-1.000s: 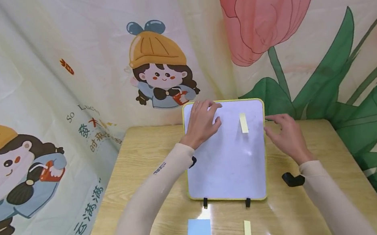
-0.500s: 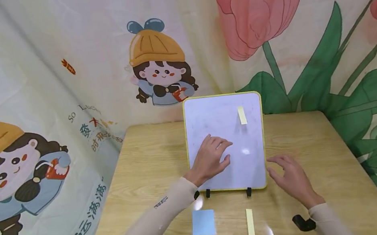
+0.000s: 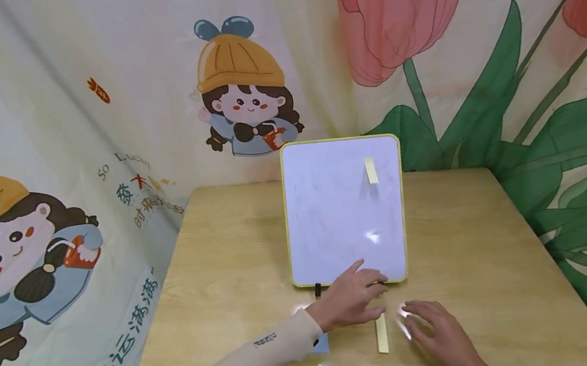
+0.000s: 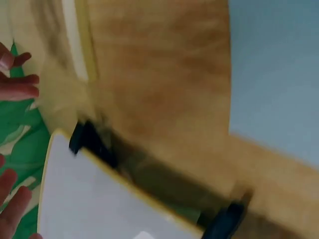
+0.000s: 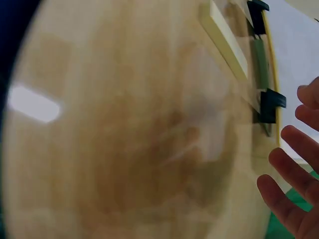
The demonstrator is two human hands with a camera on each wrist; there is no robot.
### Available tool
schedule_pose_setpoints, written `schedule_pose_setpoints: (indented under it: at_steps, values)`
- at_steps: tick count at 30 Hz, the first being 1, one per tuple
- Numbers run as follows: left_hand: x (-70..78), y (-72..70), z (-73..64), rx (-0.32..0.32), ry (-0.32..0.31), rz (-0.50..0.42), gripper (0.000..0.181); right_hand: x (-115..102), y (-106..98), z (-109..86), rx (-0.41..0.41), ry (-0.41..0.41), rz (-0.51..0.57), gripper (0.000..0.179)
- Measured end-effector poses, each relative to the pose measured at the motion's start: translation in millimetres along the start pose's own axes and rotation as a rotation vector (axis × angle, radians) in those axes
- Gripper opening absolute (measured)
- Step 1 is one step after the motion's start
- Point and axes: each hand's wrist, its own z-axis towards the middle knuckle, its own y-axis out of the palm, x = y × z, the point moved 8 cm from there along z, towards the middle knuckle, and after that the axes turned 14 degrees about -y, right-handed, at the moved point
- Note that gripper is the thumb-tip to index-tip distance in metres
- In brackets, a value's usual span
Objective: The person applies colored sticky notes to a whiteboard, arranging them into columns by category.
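Observation:
My left hand (image 3: 351,296) hovers in front of the lower edge of the whiteboard (image 3: 343,213), fingers loosely spread, holding nothing visible. Below its fingers lies a narrow pale-yellow sticky-note pad (image 3: 382,335), its upper end hidden by that hand. To the right of the pad, my right hand (image 3: 444,337) is held with fingers relaxed and apart, not touching it. The right wrist view shows the pad (image 5: 224,40) as a thick strip, with fingers (image 5: 294,164) at the right edge. A pale-yellow sticky note (image 3: 371,170) hangs on the board's upper right. A blue square sticky-note pad (image 4: 274,69) is mostly under my left wrist in the head view.
The whiteboard leans back on black feet (image 3: 318,290) on a wooden table (image 3: 224,250). A printed curtain (image 3: 140,73) stands behind the table and along both sides. The table's near edge shows at the bottom.
Both hands have come down from the whiteboard toward the yellow pad on the table, letting go of the board's edges. The left hand now covers part of the blue pad's area.

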Motion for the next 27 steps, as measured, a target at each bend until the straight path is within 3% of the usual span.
schedule_pose_setpoints:
  at_steps: [5, 9, 12, 19, 27]
  values:
    - [21.8, 33.3, -20.3, -0.157, 0.07, 0.084, 0.047, -10, 18, -16.6, -0.019, -0.011, -0.011, 0.035]
    - [31.8, 55.9, -37.6, -0.25, 0.072, 0.113, 0.056, -16, 30, -28.1, -0.037, -0.006, 0.002, 0.034]
    - [33.0, 65.8, -44.6, -0.269, 0.045, 0.123, 0.058, -22, 34, -31.9, -0.03, -0.029, 0.03, 0.034]
    - [32.7, 74.6, -48.0, -0.289, -0.008, 0.116, 0.057, -30, 43, -35.7, -0.027, -0.096, 0.052, 0.038]
    - [34.8, 75.6, -46.2, -0.289, -0.025, 0.104, 0.055, -36, 45, -38.8, 0.034, -0.256, 0.001, 0.04]
